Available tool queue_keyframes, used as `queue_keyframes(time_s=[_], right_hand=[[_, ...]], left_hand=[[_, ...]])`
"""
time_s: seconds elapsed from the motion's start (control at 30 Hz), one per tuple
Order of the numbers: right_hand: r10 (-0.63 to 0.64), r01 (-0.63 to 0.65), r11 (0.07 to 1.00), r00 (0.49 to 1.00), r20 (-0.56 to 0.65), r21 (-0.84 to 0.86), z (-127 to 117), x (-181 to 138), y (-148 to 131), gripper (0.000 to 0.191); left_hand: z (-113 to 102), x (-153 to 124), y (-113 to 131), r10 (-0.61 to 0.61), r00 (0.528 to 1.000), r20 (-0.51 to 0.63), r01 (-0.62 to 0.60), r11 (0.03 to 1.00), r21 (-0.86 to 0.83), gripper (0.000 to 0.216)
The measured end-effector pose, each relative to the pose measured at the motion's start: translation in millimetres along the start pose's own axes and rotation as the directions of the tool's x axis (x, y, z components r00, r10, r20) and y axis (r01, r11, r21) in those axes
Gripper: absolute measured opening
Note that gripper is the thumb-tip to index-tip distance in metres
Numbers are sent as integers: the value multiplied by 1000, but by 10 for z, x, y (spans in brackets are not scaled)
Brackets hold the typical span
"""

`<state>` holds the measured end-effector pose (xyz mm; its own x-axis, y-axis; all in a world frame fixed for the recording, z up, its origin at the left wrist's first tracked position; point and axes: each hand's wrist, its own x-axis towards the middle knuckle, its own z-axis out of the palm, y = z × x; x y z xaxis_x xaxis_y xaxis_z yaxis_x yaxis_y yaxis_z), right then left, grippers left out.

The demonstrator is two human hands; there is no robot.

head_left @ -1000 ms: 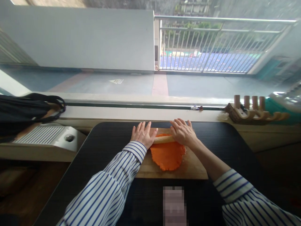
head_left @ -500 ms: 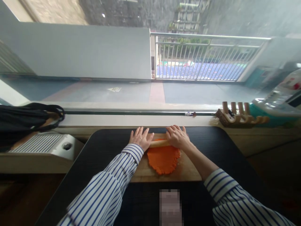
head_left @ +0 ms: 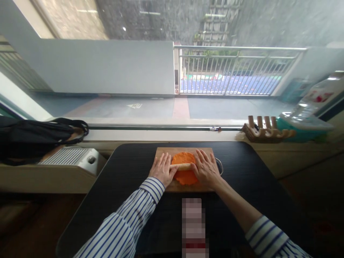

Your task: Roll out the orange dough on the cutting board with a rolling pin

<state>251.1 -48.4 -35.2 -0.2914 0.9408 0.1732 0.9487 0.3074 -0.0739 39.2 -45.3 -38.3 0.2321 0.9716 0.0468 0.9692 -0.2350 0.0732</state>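
Observation:
A light wooden rolling pin lies across the middle of a flat sheet of orange dough. Over its left end rests my left hand, flat with fingers stretched forward and the thumb along the pin. My right hand presses on the other end, fingers spread and extended. Both palms hide the pin's ends. Under the dough is a wooden cutting board, with a metal loop handle beyond my right hand.
The board sits on a black table. Behind it runs a windowsill with a wooden rack, a teal box and a clear plastic bottle on the right. On the left are a black bag and a white vented unit.
Both hands have drawn the rolling pin back from the dough's far edge to its middle. More dough shows beyond the pin. The camera view has shifted a little.

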Motion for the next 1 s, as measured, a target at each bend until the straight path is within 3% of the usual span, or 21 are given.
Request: queue_keyframes(time_s=[0.17, 0.6, 1.0], right_hand=[[-8, 8, 1000, 999, 35, 9, -9, -1, 18, 57], [82, -83, 996, 993, 80, 19, -20, 539, 73, 50], [97, -101, 993, 994, 59, 62, 13, 828, 145, 42]], left_hand=[[15, -30, 6, -9, 1000, -16, 9, 1000, -17, 66], [11, 479, -72, -102, 993, -66, 104, 994, 22, 65], [22, 801, -165, -133, 990, -47, 130, 989, -68, 65]])
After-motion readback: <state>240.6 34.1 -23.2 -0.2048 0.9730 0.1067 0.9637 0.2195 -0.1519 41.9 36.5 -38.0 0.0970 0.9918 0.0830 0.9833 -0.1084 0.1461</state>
